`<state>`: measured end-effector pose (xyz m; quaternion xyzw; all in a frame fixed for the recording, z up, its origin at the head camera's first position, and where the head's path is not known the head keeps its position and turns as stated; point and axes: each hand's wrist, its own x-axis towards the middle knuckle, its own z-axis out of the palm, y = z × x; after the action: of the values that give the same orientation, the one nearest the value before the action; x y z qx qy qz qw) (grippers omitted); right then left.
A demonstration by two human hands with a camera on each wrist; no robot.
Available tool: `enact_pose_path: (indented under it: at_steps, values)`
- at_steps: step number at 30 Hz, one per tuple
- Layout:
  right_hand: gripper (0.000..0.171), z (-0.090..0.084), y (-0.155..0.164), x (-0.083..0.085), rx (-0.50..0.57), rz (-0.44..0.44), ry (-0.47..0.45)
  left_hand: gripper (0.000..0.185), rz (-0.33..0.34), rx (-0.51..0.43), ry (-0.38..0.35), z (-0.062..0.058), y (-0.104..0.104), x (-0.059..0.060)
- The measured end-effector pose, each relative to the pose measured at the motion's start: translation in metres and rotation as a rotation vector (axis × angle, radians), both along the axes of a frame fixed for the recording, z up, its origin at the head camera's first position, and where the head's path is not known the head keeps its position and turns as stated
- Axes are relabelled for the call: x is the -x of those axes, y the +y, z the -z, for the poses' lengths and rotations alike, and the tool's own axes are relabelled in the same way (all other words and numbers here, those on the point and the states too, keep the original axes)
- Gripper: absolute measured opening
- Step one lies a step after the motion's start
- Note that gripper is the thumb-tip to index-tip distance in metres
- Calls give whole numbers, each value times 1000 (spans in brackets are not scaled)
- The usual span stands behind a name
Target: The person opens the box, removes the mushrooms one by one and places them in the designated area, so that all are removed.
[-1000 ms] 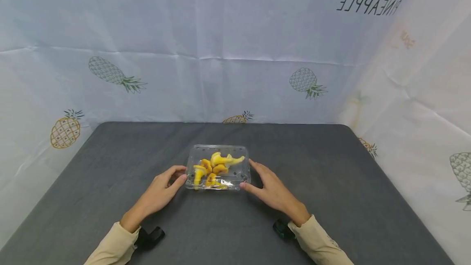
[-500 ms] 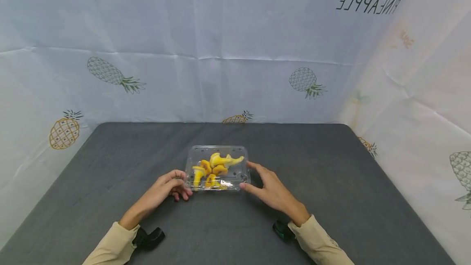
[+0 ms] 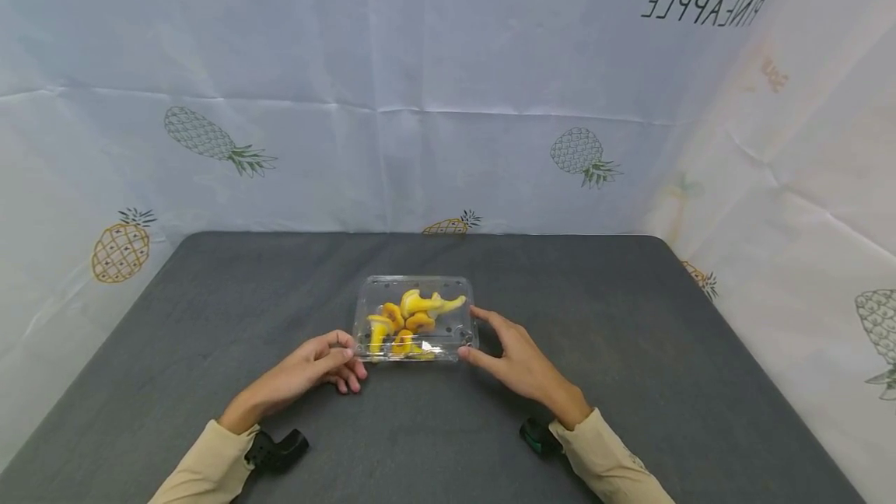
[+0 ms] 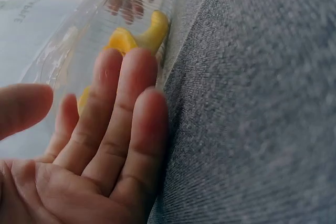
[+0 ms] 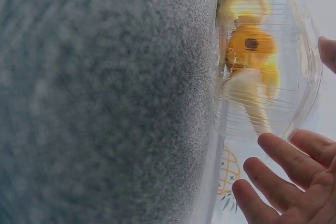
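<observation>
A clear plastic clamshell box (image 3: 458,329) lies lid-closed on the dark table, with several yellow mushrooms (image 3: 420,323) inside. At its front left corner is my left hand (image 3: 308,372), thumb and forefinger right at the edge, the other fingers extended low in front. In the left wrist view this hand (image 4: 105,145) is palm-up beside the box (image 4: 79,35), its fingers nearly straight. My right hand (image 3: 514,356) spans the right side, thumb at the front corner and forefinger farther back. The right wrist view shows these fingers (image 5: 286,156) extended at the ribbed box wall (image 5: 294,98).
The dark grey table (image 3: 630,317) stretches around the box on all sides. Behind it hangs a pale cloth (image 3: 448,162) printed with pineapples, which continues down the right side. A black wrist mount (image 3: 278,451) sits at the left cuff, another (image 3: 537,437) at the right.
My left hand has slid from the left side of the box toward its front left corner, and its lower fingers have dropped forward into view. The right hand and the box stay almost in place.
</observation>
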<state>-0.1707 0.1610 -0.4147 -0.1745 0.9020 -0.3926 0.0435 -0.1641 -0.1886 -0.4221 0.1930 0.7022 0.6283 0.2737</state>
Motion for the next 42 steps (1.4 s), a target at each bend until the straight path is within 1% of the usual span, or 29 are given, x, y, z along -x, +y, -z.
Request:
enact_pose_path:
  at_steps: [2, 6, 12, 16, 17, 21, 24, 28, 32, 39, 42]
  values:
    - [75, 0, 0, 0, -4, 2, 5, 32, 17, -19, 1, 1, 0, 1]
    - [76, 0, 0, 0, -13, -1, 13, 34, 30, -50, 2, 4, -1, 3]
    - [75, -1, -1, -1, -21, -1, 5, 29, 61, -107, -48, 7, -3, 4]
    - [76, -1, -2, -2, -25, -6, -4, 29, 75, -119, -70, 8, -3, 4]
    - [76, -1, -2, -2, -24, -7, -4, 30, 71, -119, -73, 8, -2, 4]
    - [76, -1, -2, -2, -17, -15, 5, 33, 20, -111, -88, 6, 1, 2]
    - [74, 0, -2, -2, -9, -25, 12, 32, -14, -107, -85, 4, 2, 1]
    - [73, 0, -1, -1, -4, -34, 17, 29, -12, -116, -75, 3, 1, 1]
    - [73, 1, 0, 0, 1, -46, 16, 26, 15, -149, -79, 4, 1, 2]
    - [70, 1, 1, 0, 13, -71, 6, 16, 90, -236, -138, 4, 1, 0]
    - [70, 1, 1, 0, 7, -67, -17, 15, 119, -269, -163, 3, 2, -1]
